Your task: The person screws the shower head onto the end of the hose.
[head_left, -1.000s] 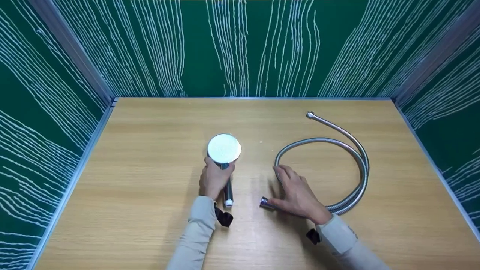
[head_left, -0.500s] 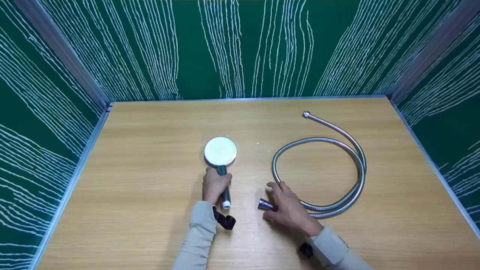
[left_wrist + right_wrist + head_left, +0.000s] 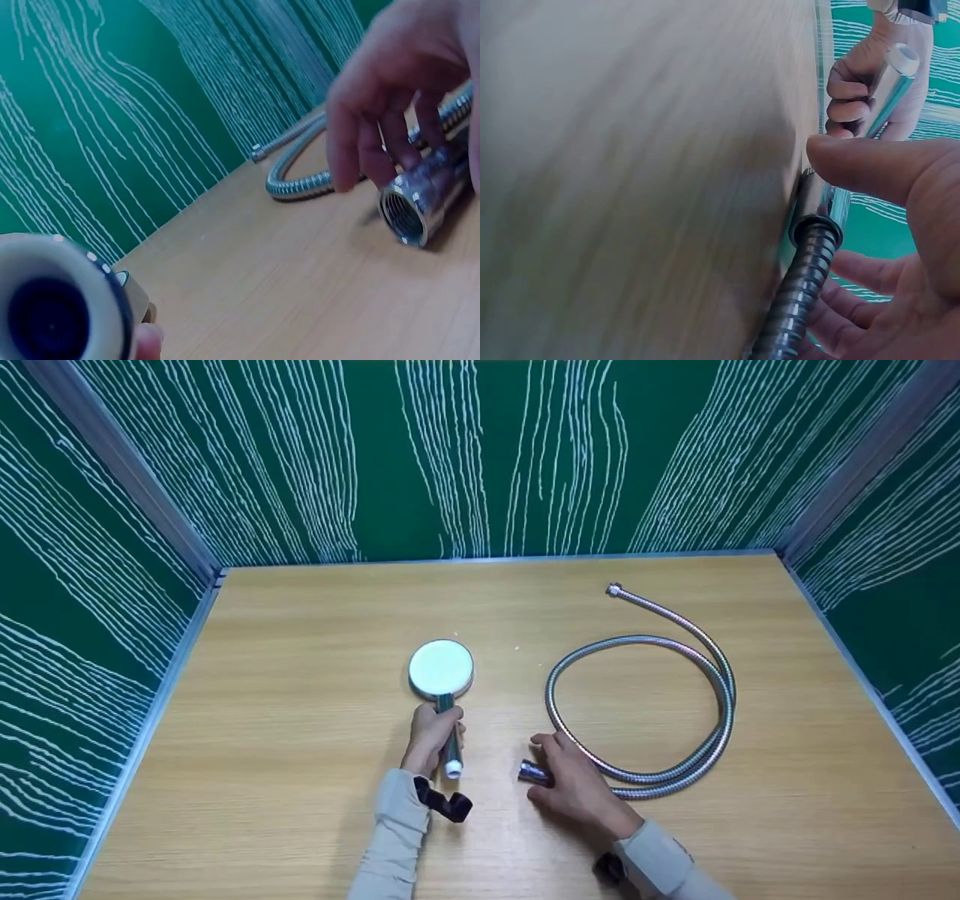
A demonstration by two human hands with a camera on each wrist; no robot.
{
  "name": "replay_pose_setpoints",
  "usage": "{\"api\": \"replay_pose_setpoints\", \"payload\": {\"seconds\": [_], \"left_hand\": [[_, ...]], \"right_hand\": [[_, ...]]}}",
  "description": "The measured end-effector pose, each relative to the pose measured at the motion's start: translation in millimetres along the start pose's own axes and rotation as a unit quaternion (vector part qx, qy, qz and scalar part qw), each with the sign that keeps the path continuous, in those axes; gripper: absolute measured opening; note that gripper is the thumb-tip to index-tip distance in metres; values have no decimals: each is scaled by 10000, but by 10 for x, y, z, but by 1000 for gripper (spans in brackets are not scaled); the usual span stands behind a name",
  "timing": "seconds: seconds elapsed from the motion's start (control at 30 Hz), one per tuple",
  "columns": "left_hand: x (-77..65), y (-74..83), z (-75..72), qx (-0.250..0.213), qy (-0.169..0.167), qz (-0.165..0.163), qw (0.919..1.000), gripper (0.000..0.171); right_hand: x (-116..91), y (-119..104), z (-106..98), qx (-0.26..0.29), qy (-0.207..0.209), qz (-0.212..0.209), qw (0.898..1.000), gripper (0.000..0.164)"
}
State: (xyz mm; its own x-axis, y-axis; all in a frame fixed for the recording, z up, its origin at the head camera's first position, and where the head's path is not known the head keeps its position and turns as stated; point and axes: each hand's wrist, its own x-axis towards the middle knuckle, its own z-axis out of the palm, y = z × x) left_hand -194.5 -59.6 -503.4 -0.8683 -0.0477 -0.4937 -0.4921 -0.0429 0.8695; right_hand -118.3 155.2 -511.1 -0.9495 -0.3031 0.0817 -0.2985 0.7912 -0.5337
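A hand shower with a round white face [image 3: 441, 667] has its dark handle [image 3: 451, 746] in the grip of my left hand [image 3: 431, 735], thumb and fingers curled round it. The handle's hollow white end [image 3: 56, 264] looms large in the left wrist view. A coiled metal shower hose [image 3: 637, 639] lies to the right. Over its near end is my right hand [image 3: 577, 787], fingers and thumb spread on either side of the chrome connector [image 3: 534, 773]. The threaded opening of that connector [image 3: 409, 206] faces the left hand; a gap shows between it and the thumb [image 3: 855, 165].
The hose's far end nut [image 3: 614, 589] lies towards the back of the wooden table [image 3: 300, 660]. Green walls with white streaks [image 3: 420, 457] stand behind and at both sides. Dark straps [image 3: 444, 804] are on the wrists.
My left hand has slid down the handle and drawn the hand shower slightly nearer. My right hand has come down and nearer, closing in around the hose connector.
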Motion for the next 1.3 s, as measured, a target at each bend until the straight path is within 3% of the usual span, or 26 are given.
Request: {"api": "replay_pose_setpoints", "payload": {"seconds": [0.4, 0.53, 0.7, 1.0, 1.3], "left_hand": [[-3, -59, -15, -1049, -466, -384, 9926, 19], [-20, -61, -24, -1184, -577, -505, 9900, 19], [-36, -64, -32, -1202, -721, -380, 9894, 7], [-57, -145, -45, -1408, -763, -463, 9860, 19], [-91, -215, 53, -1654, -518, -246, 9846, 27]], "right_hand": [[-7, -16, 20, 60, -206, 128, 9997, 47], [-14, -13, 15, 62, -212, 113, 9997, 44], [-21, -14, 8, 134, -293, 120, 9994, 35], [-20, -26, -7, 401, -695, 468, 9957, 25], [-4, -51, -69, 651, -925, 865, 9898, 19]]}}
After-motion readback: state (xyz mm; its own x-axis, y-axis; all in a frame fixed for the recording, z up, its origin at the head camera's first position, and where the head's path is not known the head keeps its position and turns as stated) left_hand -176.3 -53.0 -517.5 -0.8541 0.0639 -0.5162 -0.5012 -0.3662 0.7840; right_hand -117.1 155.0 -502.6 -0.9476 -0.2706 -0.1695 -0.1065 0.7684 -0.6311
